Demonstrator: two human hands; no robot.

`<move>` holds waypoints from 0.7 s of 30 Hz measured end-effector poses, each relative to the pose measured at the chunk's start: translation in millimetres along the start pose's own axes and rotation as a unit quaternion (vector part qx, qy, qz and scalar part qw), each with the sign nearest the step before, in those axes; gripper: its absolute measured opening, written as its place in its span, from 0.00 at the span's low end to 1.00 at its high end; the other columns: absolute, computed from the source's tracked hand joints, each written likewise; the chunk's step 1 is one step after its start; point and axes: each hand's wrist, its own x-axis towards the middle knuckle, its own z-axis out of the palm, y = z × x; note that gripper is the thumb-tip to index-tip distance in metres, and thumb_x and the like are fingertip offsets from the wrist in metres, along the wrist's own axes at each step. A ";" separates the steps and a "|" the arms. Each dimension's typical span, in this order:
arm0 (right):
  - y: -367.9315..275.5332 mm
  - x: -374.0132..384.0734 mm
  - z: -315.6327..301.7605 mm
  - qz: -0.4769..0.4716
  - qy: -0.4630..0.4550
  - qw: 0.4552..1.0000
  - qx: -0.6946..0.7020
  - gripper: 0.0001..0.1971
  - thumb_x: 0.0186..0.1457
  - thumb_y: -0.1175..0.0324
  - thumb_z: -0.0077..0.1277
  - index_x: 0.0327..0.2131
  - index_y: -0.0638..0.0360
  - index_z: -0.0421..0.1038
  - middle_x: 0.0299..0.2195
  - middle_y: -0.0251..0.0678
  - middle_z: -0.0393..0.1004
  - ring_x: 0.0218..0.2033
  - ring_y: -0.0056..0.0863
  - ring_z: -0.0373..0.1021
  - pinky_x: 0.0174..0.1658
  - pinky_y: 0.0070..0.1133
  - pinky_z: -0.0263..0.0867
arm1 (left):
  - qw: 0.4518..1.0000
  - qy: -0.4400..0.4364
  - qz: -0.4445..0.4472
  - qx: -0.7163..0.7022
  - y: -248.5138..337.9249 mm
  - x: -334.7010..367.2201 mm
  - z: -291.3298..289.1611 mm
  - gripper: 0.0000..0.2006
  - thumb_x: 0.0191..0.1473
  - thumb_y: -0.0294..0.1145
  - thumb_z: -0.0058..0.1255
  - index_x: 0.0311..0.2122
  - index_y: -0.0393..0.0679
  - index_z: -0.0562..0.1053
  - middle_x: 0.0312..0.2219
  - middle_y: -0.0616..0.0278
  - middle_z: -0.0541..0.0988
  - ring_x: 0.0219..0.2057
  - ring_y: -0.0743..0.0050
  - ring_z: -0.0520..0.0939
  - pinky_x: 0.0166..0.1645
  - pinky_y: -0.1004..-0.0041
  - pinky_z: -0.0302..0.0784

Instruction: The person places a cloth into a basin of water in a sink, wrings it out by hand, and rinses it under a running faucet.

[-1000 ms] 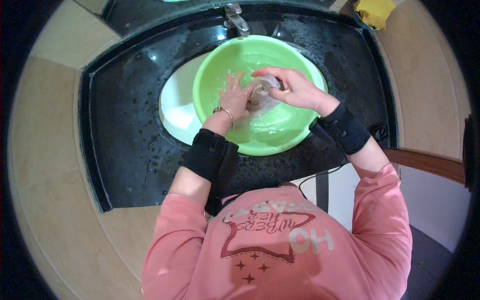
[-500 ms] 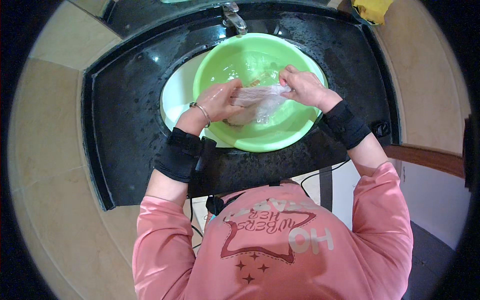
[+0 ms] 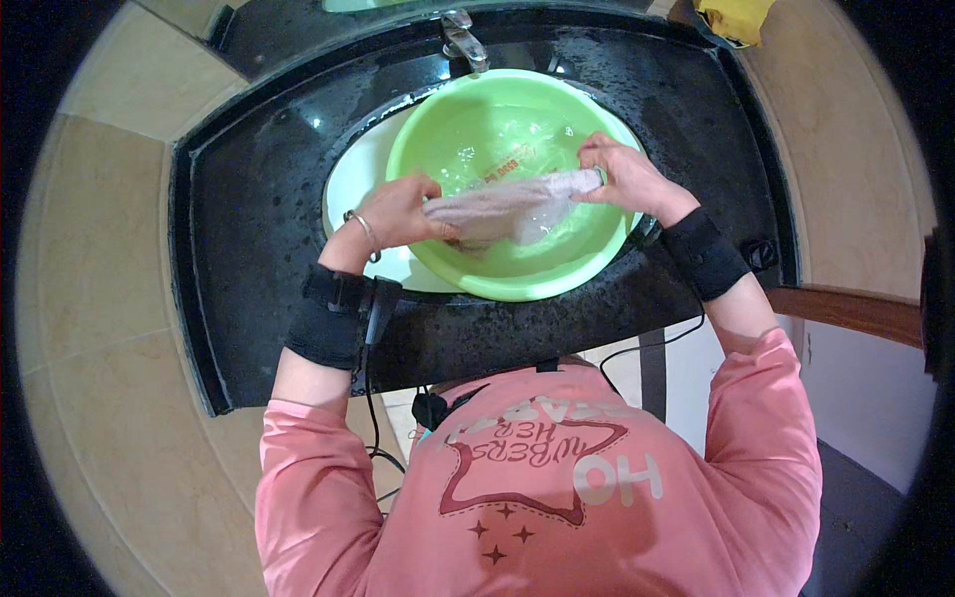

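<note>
Cloth (image 3: 512, 204): pale, off-white with a faint pinkish-grey cast, looks wet. Upper part drawn into a narrow, creased band; lower part hangs loose and bunched, darker toward the lower left. Can't tell if the hanging part touches the water.

Position: over the green basin (image 3: 517, 291), between the two hands, a bit nearer the person than basin centre. Clear water with bright ripples in the basin.

Orientation: long axis runs left to right across the basin, slight tilt. Right end sits farther from the person than the left end. Loose part falls toward the person's side.

Left hand (image 3: 400, 211): thumb and fingers pinching the left end of the cloth, near the basin's left rim. Right hand (image 3: 632, 179): thumb and fingers pinching the right end, over the right side of the basin.

Writing: orange-red print on the basin floor, just beyond the cloth, broken up by ripples. Pink top (image 3: 597, 418) has pale block letters plus dark red lettering inside a star-like outline, small stars below.

Around: basin sits over a white sink (image 3: 350, 184) set in a black, wet-spotted table (image 3: 254, 239). Chrome faucet (image 3: 464, 42) just beyond the basin's far rim. Black wristband on each forearm; bracelet (image 3: 364, 231) on the left wrist.
</note>
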 end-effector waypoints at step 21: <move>-6.4 -10.2 -48.0 0.109 -0.077 0.989 0.062 0.15 0.36 0.67 0.60 0.29 0.63 0.70 0.22 0.40 0.72 0.25 0.31 0.71 0.29 0.24 0.65 | 0.971 -0.014 -0.028 -0.235 -17.5 -1.7 19.8 0.08 0.52 0.30 0.48 0.30 0.34 0.72 0.23 0.67 0.75 0.26 0.82 0.73 0.32 0.79 0.70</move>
